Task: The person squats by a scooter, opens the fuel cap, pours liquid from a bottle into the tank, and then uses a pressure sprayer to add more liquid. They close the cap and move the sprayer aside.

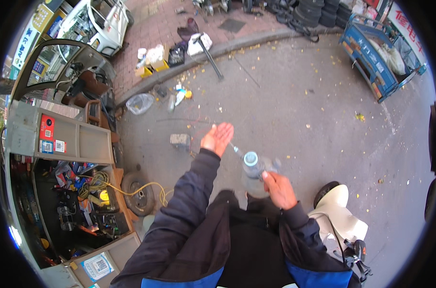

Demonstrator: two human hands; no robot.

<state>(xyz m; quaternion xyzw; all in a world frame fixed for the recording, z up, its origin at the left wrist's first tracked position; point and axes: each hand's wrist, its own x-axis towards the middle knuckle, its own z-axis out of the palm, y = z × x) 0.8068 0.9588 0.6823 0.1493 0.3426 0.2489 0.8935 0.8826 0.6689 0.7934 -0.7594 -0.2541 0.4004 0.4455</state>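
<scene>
My right hand [281, 190] grips a clear plastic jug [253, 172] by its side, near what seems to be a handle. The jug has a pale blue ring at its mouth and a narrow spout, which is tilted towards my left hand [218, 138]. My left hand is held out palm up with its fingers extended, holding nothing. A thin pale streak shows between the spout tip and the palm; it is too small to tell what it is. Under both hands lies grey pavement [268, 108].
On the left stands a cart with an open tool compartment [88, 201], a coiled yellow hose [95, 183] and a wheel [138, 194] beside it. A brick-like block [180, 139] lies ahead. A cream scooter [342, 212] is close on my right; a blue cargo trailer [374, 61] stands farther off.
</scene>
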